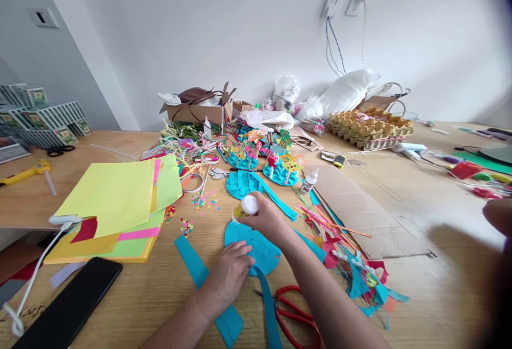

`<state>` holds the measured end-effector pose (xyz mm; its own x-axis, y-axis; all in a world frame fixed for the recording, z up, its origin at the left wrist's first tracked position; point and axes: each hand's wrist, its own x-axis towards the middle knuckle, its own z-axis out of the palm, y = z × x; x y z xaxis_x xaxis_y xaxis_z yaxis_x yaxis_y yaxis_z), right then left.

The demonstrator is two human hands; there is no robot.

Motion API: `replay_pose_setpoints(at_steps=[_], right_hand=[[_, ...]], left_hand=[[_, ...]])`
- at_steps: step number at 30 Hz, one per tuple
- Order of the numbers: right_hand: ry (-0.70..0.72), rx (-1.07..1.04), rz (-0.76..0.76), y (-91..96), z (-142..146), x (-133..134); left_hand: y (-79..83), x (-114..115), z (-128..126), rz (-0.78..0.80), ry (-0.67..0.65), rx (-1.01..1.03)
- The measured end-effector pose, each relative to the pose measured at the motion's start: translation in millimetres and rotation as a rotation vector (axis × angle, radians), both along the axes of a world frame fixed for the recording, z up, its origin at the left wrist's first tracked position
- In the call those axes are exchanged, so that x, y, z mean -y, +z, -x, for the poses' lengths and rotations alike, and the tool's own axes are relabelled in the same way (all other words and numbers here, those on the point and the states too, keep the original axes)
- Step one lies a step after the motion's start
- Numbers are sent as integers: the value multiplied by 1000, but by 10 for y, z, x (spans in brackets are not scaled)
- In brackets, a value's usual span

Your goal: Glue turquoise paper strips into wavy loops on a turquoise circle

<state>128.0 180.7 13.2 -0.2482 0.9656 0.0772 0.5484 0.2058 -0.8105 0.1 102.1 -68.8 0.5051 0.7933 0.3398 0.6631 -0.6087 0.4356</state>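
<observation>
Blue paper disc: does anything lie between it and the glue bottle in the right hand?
Nothing visible does. The right hand holds the glue bottle right at the far edge of the blue paper disc; the left hand presses the near edge, off to the side.

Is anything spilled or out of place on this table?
Yes. Small coloured paper bits lie scattered loose on the table, between the paper stack and the blue disc, like a spill.
</observation>
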Motion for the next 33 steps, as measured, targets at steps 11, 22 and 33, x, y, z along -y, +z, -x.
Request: replay_pose_setpoints(at_steps=[11, 22, 33], right_hand=[[-65, -111, -47, -33, -36, 28], [-54, -22, -145, -79, 27, 20], [-23, -64, -159, -68, 71, 8]], left_hand=[[-18, 0, -19, -86, 23, 12], [-35, 5, -20, -52, 36, 43], [-58, 0, -13, -22, 31, 52]])
